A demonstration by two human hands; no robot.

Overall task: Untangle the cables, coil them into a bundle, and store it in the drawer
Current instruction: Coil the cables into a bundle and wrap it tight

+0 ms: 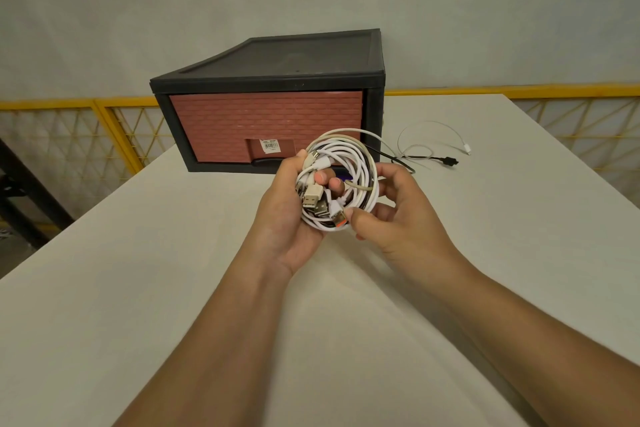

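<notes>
A coil of cables [346, 149], mostly white with a few black strands, is held upright between the left hand [291, 215] and right hand [401, 222], USB plugs [313, 198] bunched at its left. Behind it the brick-red drawer [266, 121] is closed. Loose cable ends [446, 159] trail rightward.

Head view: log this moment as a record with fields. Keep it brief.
coil: white and black cables, looped, held above the table
left hand: grips the coil, fingers through the loop
right hand: holds the coil's right side
tails: one white end and one black end lie on the table to the right
drawer: shut, behind the coil
stage: coil not finished, not yet stored
</notes>
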